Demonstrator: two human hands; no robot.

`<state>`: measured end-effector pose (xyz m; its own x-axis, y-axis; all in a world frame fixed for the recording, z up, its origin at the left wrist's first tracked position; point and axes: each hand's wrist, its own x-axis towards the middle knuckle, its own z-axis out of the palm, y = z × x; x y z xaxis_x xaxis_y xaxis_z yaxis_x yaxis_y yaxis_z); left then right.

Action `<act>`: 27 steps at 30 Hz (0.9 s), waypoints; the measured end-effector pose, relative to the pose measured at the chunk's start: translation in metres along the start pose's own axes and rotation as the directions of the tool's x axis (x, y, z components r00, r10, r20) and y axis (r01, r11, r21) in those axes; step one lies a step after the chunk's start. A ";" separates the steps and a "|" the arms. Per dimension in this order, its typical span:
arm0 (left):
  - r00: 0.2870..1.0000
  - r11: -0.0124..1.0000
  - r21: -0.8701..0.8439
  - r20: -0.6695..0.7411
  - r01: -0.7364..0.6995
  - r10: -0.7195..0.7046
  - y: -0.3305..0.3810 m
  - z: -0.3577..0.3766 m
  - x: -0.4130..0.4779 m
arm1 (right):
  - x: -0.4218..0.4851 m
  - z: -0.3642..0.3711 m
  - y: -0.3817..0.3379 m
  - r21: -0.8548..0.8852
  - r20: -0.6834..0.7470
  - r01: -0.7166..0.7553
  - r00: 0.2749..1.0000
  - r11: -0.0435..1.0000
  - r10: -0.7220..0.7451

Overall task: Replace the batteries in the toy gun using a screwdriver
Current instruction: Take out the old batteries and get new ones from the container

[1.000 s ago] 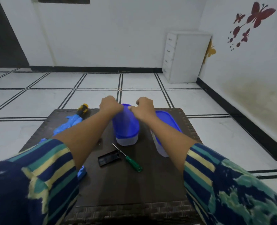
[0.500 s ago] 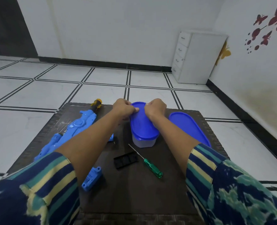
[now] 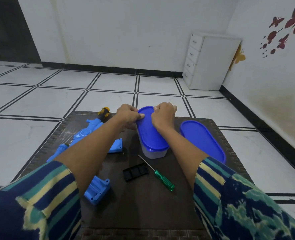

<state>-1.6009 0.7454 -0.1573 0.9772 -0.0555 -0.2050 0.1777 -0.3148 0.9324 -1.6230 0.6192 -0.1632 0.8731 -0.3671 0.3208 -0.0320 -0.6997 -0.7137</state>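
From the head camera, both hands are working at the far end of a clear container [image 3: 153, 152] with a blue lid [image 3: 150, 135], standing mid-table. The left hand [image 3: 128, 116] is curling its fingers round the lid's far-left rim, thumb lying on top. The right hand [image 3: 164, 116] is gripping the far-right rim with bent fingers.

The blue toy gun [image 3: 89, 132] is lying along the left side of the dark table [image 3: 143, 205], partly hidden under the left forearm, its yellow-and-black muzzle pointing far. A green-handled screwdriver [image 3: 160, 174] is lying just near of the container, touching a black battery cover [image 3: 136, 171] on its left. A second blue-lidded container [image 3: 202, 141] is sitting to the right.
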 end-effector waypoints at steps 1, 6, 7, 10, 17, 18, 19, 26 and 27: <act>1.000 1.000 -0.010 0.007 0.005 -0.005 -0.003 -0.001 -0.001 | 0.000 0.001 0.000 0.004 0.010 0.000 1.000 1.000 0.000; 0.999 0.998 0.053 0.009 -0.033 0.033 0.000 -0.006 -0.009 | 0.002 0.000 0.000 0.026 -0.019 0.002 1.000 1.000 -0.001; 0.999 0.999 0.030 0.012 -0.033 0.033 0.004 -0.007 -0.014 | 0.001 -0.002 -0.002 0.054 -0.037 0.008 0.999 0.998 -0.006; 0.999 0.997 -0.070 0.046 0.025 -0.022 0.008 -0.010 -0.027 | 0.000 -0.009 -0.006 0.158 -0.057 0.009 0.998 0.987 0.000; 0.988 0.909 0.388 0.076 -0.153 0.134 0.004 0.009 -0.034 | -0.010 -0.037 -0.007 0.432 -0.117 -0.049 0.987 0.900 0.110; 0.985 0.876 0.449 0.065 -0.175 0.163 0.006 0.013 -0.035 | -0.012 -0.045 -0.008 0.481 -0.120 -0.056 0.984 0.875 0.129; 0.980 0.841 0.507 0.054 -0.191 0.190 0.008 0.016 -0.034 | -0.014 -0.054 -0.009 0.523 -0.135 -0.052 0.980 0.851 0.143; 0.871 0.825 0.477 -0.212 -0.304 0.443 0.021 0.037 -0.067 | -0.024 -0.111 -0.020 0.712 -0.157 -0.120 0.933 0.692 0.325; 0.838 0.875 0.306 -0.291 -0.375 0.461 0.032 0.043 -0.086 | -0.026 -0.120 -0.020 0.773 -0.127 -0.142 0.920 0.618 0.371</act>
<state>-1.6845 0.6994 -0.1224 0.9349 0.0845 0.3448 -0.2465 -0.5445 0.8017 -1.7038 0.5697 -0.0826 0.7299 -0.6747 0.1095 0.2320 0.0939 -0.9682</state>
